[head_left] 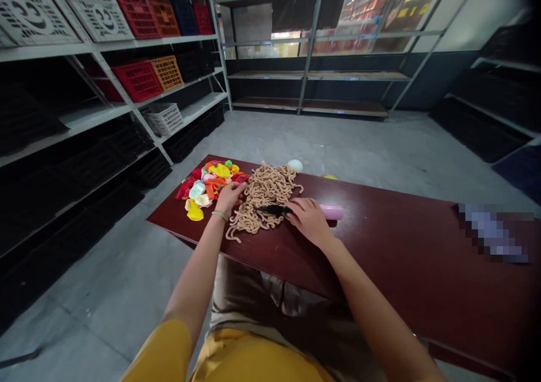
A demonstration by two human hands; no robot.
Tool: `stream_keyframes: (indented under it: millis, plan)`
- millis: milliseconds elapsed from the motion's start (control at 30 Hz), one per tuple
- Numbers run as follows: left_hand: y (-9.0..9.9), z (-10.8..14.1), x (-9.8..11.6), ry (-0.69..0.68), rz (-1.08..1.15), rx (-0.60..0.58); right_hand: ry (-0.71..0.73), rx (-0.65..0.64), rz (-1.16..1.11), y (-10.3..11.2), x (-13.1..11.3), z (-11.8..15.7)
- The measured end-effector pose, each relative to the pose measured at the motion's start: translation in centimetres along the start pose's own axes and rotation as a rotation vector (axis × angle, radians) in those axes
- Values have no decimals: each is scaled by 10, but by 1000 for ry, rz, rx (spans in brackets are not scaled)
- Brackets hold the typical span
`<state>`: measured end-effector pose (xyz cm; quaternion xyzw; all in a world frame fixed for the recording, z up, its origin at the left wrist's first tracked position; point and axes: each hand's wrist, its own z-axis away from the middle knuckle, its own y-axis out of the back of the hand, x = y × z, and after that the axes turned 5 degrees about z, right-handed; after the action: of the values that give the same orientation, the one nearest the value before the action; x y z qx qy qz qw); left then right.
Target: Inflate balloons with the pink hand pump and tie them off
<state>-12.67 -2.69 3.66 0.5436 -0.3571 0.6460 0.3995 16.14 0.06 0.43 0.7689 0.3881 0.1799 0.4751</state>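
Observation:
On the dark red table (380,230) a heap of tan rope-like cords (273,185) lies in loose coils. To its left sits a pile of limp, deflated balloons (215,182) in red, yellow, orange and white. My left hand (230,197) is at the left edge of the cords, its fingers drawn together; what they pinch, if anything, is too small to see. Over the front right of the heap my right hand (310,218) curls round a pink cylinder (332,212). A black tapered piece (274,209) points left from under its fingers; whether the two are joined is hidden.
A pale round object (295,165) and a yellow one (329,177) show past the table's far edge. A blurred-out object (492,232) lies at the table's right. Shelves with white, red and orange crates (137,80) line the left; metal racks (310,78) stand behind.

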Motion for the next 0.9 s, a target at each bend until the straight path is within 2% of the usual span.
stream_keyframes:
  millis: [133,233,300,367,467,567,633,767,900]
  plan:
    - [-20,10,24,173,718,-159,-27,-257,85,21,25,-2]
    - [-42,11,39,293,1006,-290,-89,-407,110,33,47,-2]
    - [-56,9,45,328,1097,-338,-97,-430,131,38,59,1]
    - [-69,5,49,321,1169,-354,-95,-363,167,40,69,8]
    - [-84,-6,47,267,1299,-368,-132,-145,258,39,85,23]
    - [-96,-20,34,258,1383,-338,-226,63,321,36,98,36]
    - [-102,-27,20,285,1380,-301,-249,138,334,34,100,40]
    - [-113,-33,-7,298,1243,-182,-236,148,312,33,87,38]
    - [-120,-28,-17,209,1094,-107,-236,96,343,32,74,36]
